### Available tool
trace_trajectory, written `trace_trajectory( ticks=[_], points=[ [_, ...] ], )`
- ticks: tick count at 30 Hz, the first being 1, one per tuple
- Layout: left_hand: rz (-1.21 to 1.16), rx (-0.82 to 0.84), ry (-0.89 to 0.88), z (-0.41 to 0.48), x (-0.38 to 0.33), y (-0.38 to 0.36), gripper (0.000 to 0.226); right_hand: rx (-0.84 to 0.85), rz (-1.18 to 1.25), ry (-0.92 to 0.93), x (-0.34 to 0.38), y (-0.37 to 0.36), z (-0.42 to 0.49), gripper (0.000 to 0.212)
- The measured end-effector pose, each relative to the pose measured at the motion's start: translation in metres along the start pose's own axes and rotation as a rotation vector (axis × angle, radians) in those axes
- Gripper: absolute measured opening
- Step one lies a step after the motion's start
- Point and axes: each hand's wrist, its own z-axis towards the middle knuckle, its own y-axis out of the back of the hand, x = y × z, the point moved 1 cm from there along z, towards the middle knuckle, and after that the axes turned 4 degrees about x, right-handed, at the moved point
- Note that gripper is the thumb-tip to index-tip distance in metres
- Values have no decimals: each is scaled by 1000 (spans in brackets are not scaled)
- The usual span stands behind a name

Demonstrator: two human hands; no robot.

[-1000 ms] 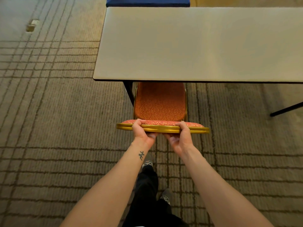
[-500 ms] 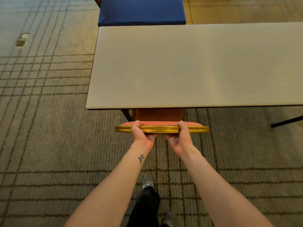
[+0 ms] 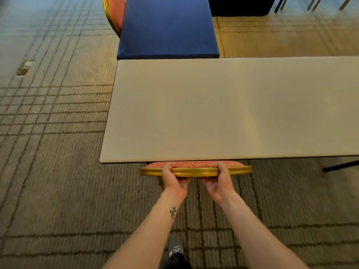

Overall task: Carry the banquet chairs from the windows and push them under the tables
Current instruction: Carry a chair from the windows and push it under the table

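Beside table [image 3: 213, 113], hands [image 3: 174, 181] [image 3: 219, 185] around chair [image 3: 196, 171]

Forward passage at frame centre is barred by the tabletop [image 3: 233, 109], its near edge just beside the chair back [image 3: 196, 171]. Open carpet [image 3: 54, 171] is seen at frame left; a leg [image 3: 340, 166] is set at right.

Chair [image 3: 195, 169] pushed further under table [image 3: 223, 109] since earlier frames: seat now fully hidden, only backrest top showing at table's near edge; both hands moved with it.
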Motion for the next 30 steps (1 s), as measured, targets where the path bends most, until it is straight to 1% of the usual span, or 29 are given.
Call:
trace_trajectory(
  ticks=[2, 4, 7, 10, 14, 19, 22, 25, 30],
  points=[
    [52, -1, -8, 0, 1, -2, 21, -12, -33, 20, 1, -1, -4, 38],
    [97, -10, -5, -3, 2, 0, 38, -32, -44, 37, 0, -8, -9, 43],
    [137, 32, 77, -10, -2, 8, 67, -58, -53, 31, -3, -11, -26, 47],
    [131, 88, 141, -22, -7, 13, 80, -32, -64, 17, -4, -8, -47, 52],
    [141, 111, 142, -65, -4, 3, 82, 24, -68, 36, 0, 4, -85, 52],
    [299, 210, 133, -117, 21, -15, 82, 88, -47, 79, 24, 21, -130, 49],
    [337, 284, 135, -146, 48, -33, 85, 120, -25, 121, 48, 44, -159, 46],
    [361, 350, 99, -175, 81, -55, 79, 127, 11, 156, 74, 76, -188, 46],
    [395, 511, 129, -224, 166, -95, 76, 115, 100, 241, 136, 153, -239, 48]
  ],
)
